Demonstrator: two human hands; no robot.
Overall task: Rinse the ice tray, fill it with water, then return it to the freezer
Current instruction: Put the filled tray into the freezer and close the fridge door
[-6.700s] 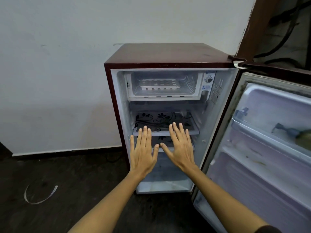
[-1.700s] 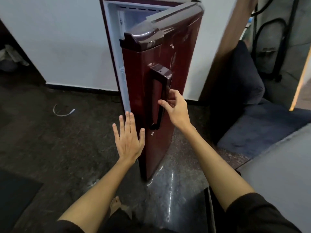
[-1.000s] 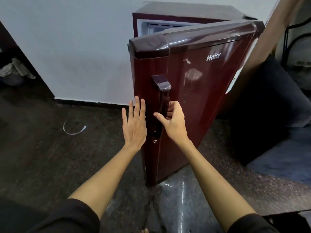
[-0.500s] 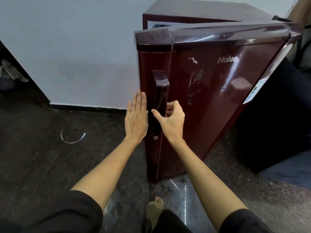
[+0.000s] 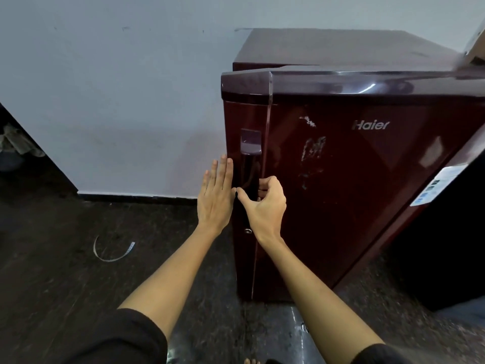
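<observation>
I have a single view, from a wide-angle camera worn on the head. It looks forward and steeply down, standing close in front of the maroon fridge (image 5: pixel 367 179), whose door front and top fill the upper right. Both forearms reach in from the bottom edge, with the left hand (image 5: pixel 214 195) and right hand (image 5: pixel 265 206) near frame centre. The dark floor (image 5: pixel 78 258) and pale wall (image 5: pixel 105 88) take the left half. Straight edges bow toward the margins

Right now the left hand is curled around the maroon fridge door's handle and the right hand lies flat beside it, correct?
No, the hands are swapped. In the head view the right hand is curled around the fridge door's handle, while the left hand is held flat and open beside it, at the door's edge.
</observation>
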